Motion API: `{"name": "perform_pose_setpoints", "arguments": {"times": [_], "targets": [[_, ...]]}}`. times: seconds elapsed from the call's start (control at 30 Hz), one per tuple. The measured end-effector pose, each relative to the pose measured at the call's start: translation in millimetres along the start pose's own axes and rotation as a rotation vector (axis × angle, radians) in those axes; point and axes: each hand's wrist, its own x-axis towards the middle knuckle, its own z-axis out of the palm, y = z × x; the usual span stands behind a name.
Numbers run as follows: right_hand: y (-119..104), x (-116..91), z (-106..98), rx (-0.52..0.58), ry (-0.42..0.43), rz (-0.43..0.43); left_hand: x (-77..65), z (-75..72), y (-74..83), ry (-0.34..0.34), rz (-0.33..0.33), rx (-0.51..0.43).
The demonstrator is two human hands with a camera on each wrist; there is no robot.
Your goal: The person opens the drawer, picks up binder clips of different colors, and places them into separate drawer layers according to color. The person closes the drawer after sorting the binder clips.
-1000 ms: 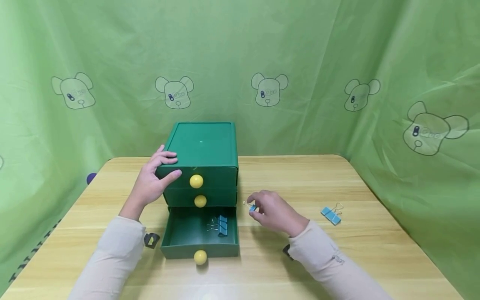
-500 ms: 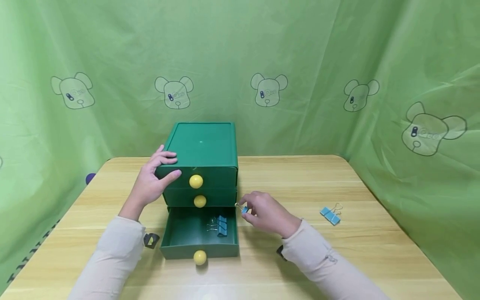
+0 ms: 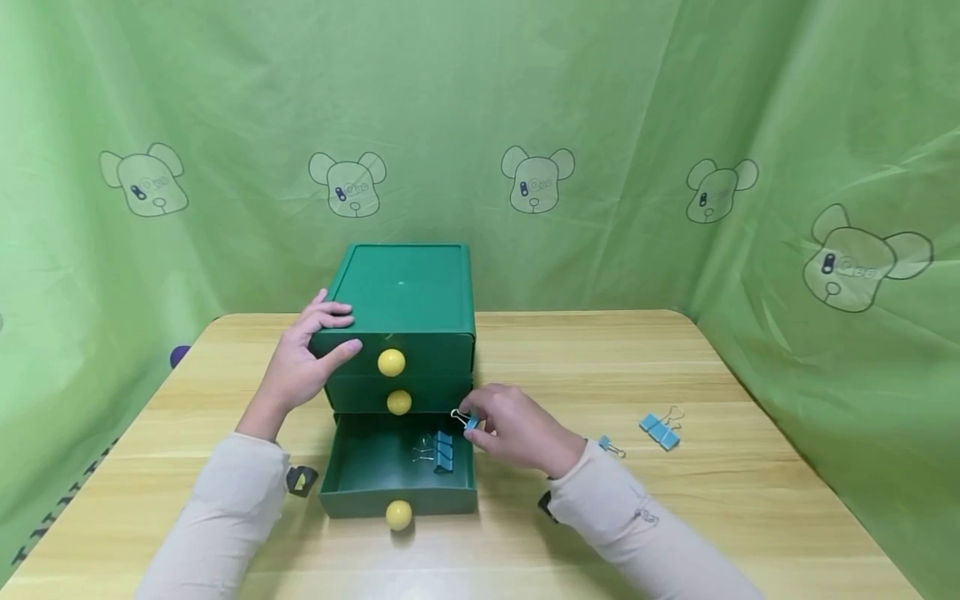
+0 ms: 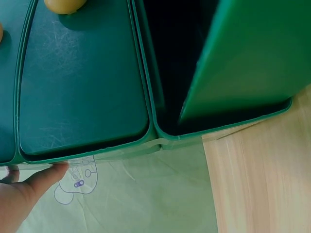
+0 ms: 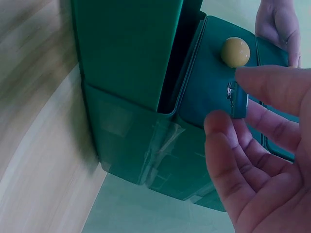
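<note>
A green drawer unit (image 3: pixel 405 287) with yellow ball knobs stands on the wooden table, its bottom drawer (image 3: pixel 360 467) pulled out. My left hand (image 3: pixel 302 358) rests on the unit's upper left corner, fingers on the top and thumb across the front. Between thumb and fingers, my right hand (image 3: pixel 521 429) pinches a small blue binder clip (image 5: pixel 239 103) with silver wire handles. That clip is over the right rim of the drawer. Inside the drawer lies a larger blue binder clip (image 3: pixel 444 452), towards the right side.
To the right on the table lie another large blue binder clip (image 3: pixel 662 432) and a small one (image 3: pixel 604 443) close by my right sleeve. Two closed drawers with yellow knobs (image 3: pixel 392 362) sit above the pulled-out one. A green curtain (image 3: pixel 600 100) surrounds the table.
My right hand has moved left with the small binder clip, from beside the unit to over the drawer's rim. A small clip behind the sleeve has come into view. My left hand stays put.
</note>
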Motion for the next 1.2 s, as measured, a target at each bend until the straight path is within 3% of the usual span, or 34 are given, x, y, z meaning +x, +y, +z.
{"name": "perform_pose_setpoints", "arguments": {"times": [0.53, 0.83, 1.2], "targets": [[-4, 4, 7, 0.011, -0.024, -0.022, -1.2, -0.3, 1.0, -0.011, -0.017, 0.001], [-1, 4, 9, 0.005, -0.055, 0.021, 0.7, 0.3, 0.2, -0.008, -0.002, 0.001], [10, -1, 7, 0.037, -0.031, 0.077, -0.4, 1.7, 0.5, -0.007, -0.004, -0.015]]}}
